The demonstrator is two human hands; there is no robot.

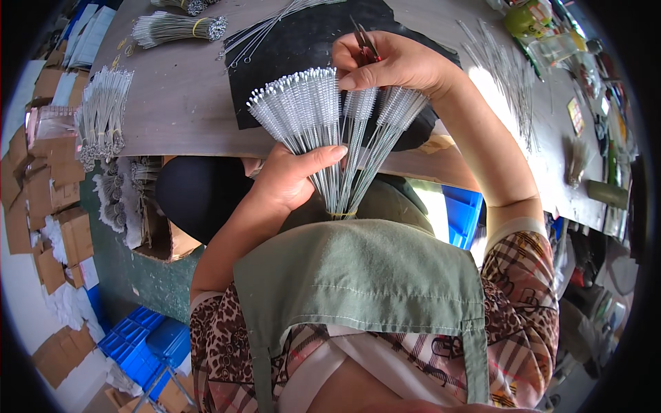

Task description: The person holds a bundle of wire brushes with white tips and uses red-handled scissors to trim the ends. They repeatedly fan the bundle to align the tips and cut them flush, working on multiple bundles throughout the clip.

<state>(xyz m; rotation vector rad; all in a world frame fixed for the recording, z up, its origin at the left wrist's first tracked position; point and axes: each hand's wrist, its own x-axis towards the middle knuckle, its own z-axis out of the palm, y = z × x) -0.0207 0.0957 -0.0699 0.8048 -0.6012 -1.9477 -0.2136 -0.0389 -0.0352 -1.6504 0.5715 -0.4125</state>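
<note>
My left hand is closed around the shafts of a fanned bundle of wire tube brushes, its thumb lying across the front. The brushes have white bristles and small white tips, and a yellow band ties the wire ends together near my apron. Above the bristles, my right hand grips a pair of small red-handled pliers with dark pointed jaws aimed away from me. Its thumb and fingertips are pinched by the tips of the middle brushes; whether they touch one is hidden.
A black sheet covers part of the table. Banded brush bundles lie at the far left, with another bundle at the left edge. Loose wires and bottles lie right. Blue crates stand lower left.
</note>
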